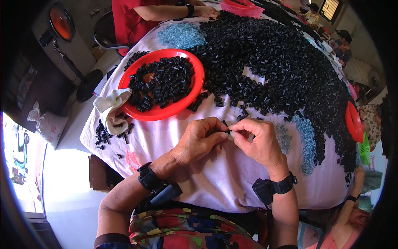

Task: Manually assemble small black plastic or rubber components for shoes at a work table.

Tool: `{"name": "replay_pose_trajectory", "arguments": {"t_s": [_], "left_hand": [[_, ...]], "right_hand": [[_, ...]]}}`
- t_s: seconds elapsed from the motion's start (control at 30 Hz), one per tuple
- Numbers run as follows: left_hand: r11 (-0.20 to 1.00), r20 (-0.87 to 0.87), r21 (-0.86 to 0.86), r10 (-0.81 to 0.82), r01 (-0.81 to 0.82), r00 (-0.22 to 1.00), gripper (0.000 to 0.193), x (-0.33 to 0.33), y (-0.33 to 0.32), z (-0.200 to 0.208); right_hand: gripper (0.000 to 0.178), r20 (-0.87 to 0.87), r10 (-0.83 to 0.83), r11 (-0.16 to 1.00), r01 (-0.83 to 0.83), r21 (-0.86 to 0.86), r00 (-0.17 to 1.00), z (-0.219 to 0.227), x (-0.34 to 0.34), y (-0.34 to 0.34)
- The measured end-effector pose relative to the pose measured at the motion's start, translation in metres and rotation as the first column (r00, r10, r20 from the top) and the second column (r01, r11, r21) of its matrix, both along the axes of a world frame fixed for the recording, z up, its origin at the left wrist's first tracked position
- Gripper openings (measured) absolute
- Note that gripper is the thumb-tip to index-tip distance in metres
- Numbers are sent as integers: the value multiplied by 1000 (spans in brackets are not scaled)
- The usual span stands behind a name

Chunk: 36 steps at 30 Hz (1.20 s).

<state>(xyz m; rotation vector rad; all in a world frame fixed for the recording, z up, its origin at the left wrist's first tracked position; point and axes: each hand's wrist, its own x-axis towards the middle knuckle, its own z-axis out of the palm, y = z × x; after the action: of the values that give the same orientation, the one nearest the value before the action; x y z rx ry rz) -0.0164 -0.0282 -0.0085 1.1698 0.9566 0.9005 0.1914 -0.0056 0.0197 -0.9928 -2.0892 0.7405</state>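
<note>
My left hand (pixel 202 140) and my right hand (pixel 258 140) meet over the near part of the cloth. Between their thumbs and forefingers they pinch a small black plastic part (pixel 227 129), mostly covered by the fingertips. Just beyond my left hand stands a red plastic basin (pixel 166 115), with many loose black plastic parts (pixel 166 81) inside. Past my fingers spreads a wide heap of similar black parts (pixel 265 45). Small pale blue pieces lie in one pile (pixel 181 35) behind the basin and another (pixel 306 145) to the right of my right hand.
A pale pink cloth (pixel 207 182) covers the table. Beside the basin lies a crumpled white glove or rag (pixel 111 110) near scattered black bits. A person in red (pixel 124 20) works across the table; another person's arm (pixel 350 203) is at the right. A red basin (pixel 353 121) sits at the right edge.
</note>
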Motion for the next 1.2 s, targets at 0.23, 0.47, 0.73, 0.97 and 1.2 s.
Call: {"name": "replay_pose_trajectory", "arguments": {"t_s": [0.23,0.47,0.73,0.97,1.2], "left_hand": [[998,-105,46,45,-40,994,11,5,-5,3],[999,-102,21,48,-46,994,14,11,-5,-2],[985,14,-124,124,-122,992,12,14,-8,5],[994,-52,-95,43,-48,998,17,8,-3,2],[985,49,-168,56,-47,997,26,8,0,2]], "right_hand": [[10,48,69,968,-79,240,996,-4,-2,3],[11,-2,18,994,-17,110,1000,-3,-1,2],[12,20,-9,986,5,169,1000,-9,-1,7],[15,46,-1,950,-13,313,999,-9,-2,5],[31,91,-15,964,-10,265,996,0,-8,-3]]}}
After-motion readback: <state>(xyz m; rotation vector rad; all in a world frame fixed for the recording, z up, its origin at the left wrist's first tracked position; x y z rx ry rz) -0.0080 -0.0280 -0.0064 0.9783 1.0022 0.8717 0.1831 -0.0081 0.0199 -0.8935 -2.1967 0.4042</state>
